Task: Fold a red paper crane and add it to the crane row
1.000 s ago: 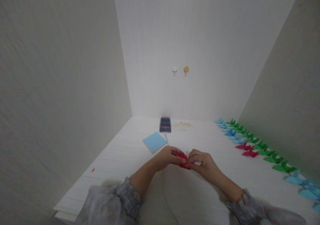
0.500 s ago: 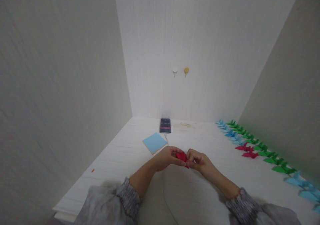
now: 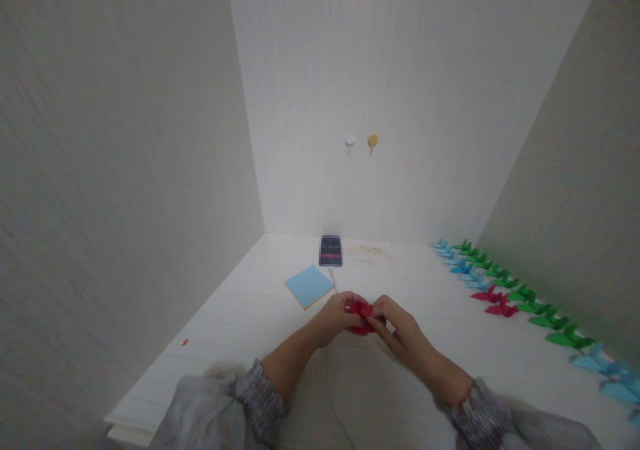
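A small piece of folded red paper [image 3: 363, 317] is pinched between both of my hands just above the white table [image 3: 240, 317]. My left hand [image 3: 334, 318] grips its left side with closed fingers. My right hand [image 3: 400, 330] closes on its right side, thumb and fingers pressed on the paper. Much of the paper is hidden by my fingers.
A pad of light blue paper [image 3: 309, 285] lies beyond my hands, with a dark phone [image 3: 331, 250] and its white cable behind it. Rows of folded blue, green and red paper figures [image 3: 505, 290] line the right wall. A tiny red scrap [image 3: 185, 342] lies at the left.
My hands have drawn closer together over the red paper, and my right hand has shifted slightly left and turned. The paper looks more bunched now.
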`<state>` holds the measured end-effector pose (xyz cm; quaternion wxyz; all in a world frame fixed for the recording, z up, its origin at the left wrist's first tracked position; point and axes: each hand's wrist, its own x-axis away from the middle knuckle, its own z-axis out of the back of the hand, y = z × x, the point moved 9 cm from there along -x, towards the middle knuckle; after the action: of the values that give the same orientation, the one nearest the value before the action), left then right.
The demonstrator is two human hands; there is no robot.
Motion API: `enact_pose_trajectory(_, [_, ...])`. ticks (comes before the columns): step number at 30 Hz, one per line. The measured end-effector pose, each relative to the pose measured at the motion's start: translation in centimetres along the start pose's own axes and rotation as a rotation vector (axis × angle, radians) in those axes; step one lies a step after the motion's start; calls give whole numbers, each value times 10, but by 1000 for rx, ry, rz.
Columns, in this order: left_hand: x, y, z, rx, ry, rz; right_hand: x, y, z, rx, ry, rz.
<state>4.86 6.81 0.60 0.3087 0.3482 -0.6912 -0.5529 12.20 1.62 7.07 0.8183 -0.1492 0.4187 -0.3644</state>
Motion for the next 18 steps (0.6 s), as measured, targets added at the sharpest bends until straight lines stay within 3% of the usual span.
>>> enact_pose_trajectory(6, [-2,-2,-3,-17,-4,-45,0,2,-3,343,-13,-36])
enact_pose_trajectory(11, [-2,4,0,-250,49,-141,-2,1,-9,523,-55,-43])
enact_pose_trajectory(18, [0,12,-1,-362,60,-239,-1,17,1,346,97,-161])
